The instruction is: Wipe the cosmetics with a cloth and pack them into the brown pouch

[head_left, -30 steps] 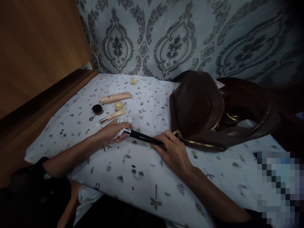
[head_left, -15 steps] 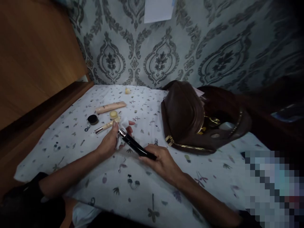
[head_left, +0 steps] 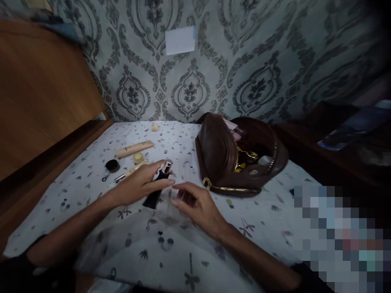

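I have the left hand [head_left: 137,185] wrapped round a black tube [head_left: 152,199], silver end poking past its fingers; the right hand [head_left: 200,203] is half open just beside it, apparently empty, though its palm is hidden from me. Beyond the left hand lie a beige tube [head_left: 134,149], yellow jar [head_left: 138,157] and black-lidded pot [head_left: 112,165]; that hand partly covers a slim tube [head_left: 120,178]. Beyond the right sits an open brown bag [head_left: 220,175], its inside dark. A pixelated patch [head_left: 339,236] blots out what's to the right.

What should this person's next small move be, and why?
Probably bring the right hand in to grasp the lower end of the black stick: only the left hand holds it, that end juts out free below the thumb, and the right hand looks empty, loosely curled nearby.
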`<state>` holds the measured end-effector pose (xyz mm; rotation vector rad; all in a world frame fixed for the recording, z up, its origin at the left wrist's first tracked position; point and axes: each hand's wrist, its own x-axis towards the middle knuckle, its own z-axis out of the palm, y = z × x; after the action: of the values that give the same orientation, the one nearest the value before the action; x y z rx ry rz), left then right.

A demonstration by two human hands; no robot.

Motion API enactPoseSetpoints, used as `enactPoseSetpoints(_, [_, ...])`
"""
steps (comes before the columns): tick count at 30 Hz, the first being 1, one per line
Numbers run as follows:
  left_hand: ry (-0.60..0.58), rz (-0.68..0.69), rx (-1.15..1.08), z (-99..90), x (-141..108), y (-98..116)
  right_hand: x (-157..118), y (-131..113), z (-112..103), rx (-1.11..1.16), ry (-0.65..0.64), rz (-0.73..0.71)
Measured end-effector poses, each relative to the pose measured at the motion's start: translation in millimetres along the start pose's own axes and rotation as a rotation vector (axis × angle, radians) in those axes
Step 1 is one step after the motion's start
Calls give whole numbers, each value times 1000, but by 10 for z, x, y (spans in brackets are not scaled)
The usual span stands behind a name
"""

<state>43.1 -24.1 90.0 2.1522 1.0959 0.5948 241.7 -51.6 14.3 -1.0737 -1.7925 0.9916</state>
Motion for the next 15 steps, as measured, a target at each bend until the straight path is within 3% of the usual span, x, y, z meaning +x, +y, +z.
enactPoseSetpoints(3, [-215, 77, 460, -173, -11, 7, 11, 5, -29, 50, 70, -30])
enactPoseSetpoints(7, [-342, 177, 727, 54, -37, -137, 12, 121, 13, -103, -48, -92])
enactPoseSetpoints(11, [-203, 134, 800, 361, -126, -307, 2, 237, 37, -381, -71, -82])
enactPoseSetpoints(15, [38, 172, 705, 415, -222, -378, 12, 270, 18, -480, -78, -139])
